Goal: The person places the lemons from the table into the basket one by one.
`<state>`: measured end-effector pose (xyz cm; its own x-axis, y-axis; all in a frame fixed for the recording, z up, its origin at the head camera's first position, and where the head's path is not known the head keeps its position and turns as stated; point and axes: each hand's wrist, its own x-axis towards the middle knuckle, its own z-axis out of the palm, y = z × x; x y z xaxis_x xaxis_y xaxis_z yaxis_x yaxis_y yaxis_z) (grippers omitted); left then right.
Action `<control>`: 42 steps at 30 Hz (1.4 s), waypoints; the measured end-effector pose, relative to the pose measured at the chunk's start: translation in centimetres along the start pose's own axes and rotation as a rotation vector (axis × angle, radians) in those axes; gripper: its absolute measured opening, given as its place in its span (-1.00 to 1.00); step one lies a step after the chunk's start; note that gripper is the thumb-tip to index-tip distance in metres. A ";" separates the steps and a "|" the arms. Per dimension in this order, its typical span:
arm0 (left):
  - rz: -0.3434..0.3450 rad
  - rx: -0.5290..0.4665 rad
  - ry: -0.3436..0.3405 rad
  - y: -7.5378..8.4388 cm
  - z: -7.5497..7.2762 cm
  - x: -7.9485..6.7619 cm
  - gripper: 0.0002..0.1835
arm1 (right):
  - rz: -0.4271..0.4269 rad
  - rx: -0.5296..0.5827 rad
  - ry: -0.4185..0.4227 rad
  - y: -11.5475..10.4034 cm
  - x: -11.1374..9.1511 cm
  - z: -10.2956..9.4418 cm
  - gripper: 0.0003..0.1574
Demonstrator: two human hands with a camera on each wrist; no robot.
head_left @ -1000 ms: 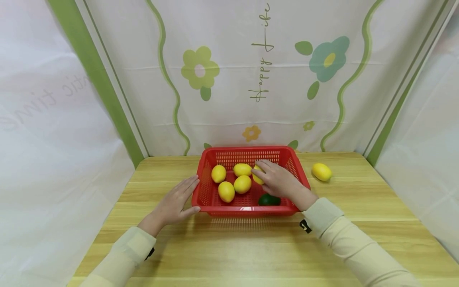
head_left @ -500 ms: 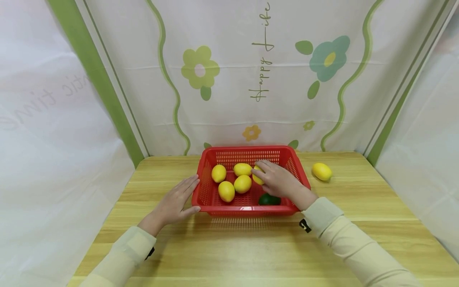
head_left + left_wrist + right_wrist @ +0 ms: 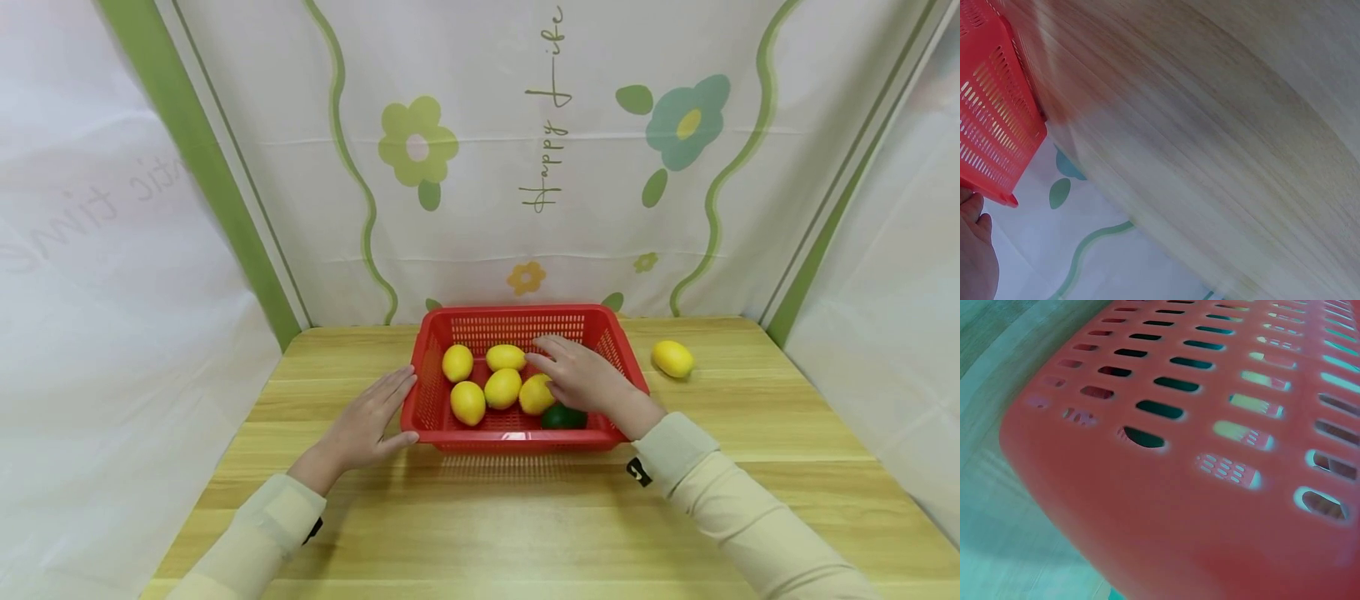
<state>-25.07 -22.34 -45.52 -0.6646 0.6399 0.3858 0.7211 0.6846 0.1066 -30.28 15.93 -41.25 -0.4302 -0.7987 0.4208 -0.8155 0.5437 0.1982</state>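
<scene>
A red slotted plastic basket (image 3: pixel 517 436) on the table holds several yellow lemons. My left hand (image 3: pixel 365 421) rests against its left rim with fingers straight and thumb apart; the left wrist view shows part of that hand (image 3: pixel 977 256) at the rim. Inside the basket's right half, my right hand (image 3: pixel 585 379) has its fingers extended and holds nothing. Just below them lies a lemon (image 3: pixel 536 395), with a dark green fruit (image 3: pixel 564 417), perhaps an avocado, under the palm side. In the right wrist view the basket's wall (image 3: pixel 1147 506) fills most of the picture, hiding that hand's fingers.
One more lemon (image 3: pixel 672 359) lies on the wooden table (image 3: pixel 480 525) to the right of the basket. A white printed cloth (image 3: pixel 480 233) hangs close behind the basket, with similar cloth at both sides.
My right hand has let go of the lemon, which now lies lower and nearer the front. Other lemons in the basket have shifted slightly. The left hand stays in place.
</scene>
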 end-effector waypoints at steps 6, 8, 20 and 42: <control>-0.004 -0.002 -0.007 0.0 0.0 -0.1 -0.11 | 0.003 0.006 -0.009 0.1 -0.2 0.1 -0.41; -0.007 -0.001 -0.007 0.0 0.0 -0.1 -0.11 | 0.002 0.009 -0.006 0.1 -0.3 0.0 -0.40; -0.014 -0.005 -0.011 -0.1 0.1 -0.2 -0.12 | -0.013 0.016 0.044 0.1 -0.5 -0.5 -0.38; -0.003 -0.007 -0.002 -0.1 0.1 -0.2 -0.12 | 0.058 -0.031 0.015 1.1 -1.9 -3.2 -0.32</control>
<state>-25.08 -22.50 -45.69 -0.6668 0.6388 0.3839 0.7207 0.6838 0.1139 -29.07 18.89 -39.03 -0.4707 -0.7617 0.4453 -0.7766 0.5972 0.2006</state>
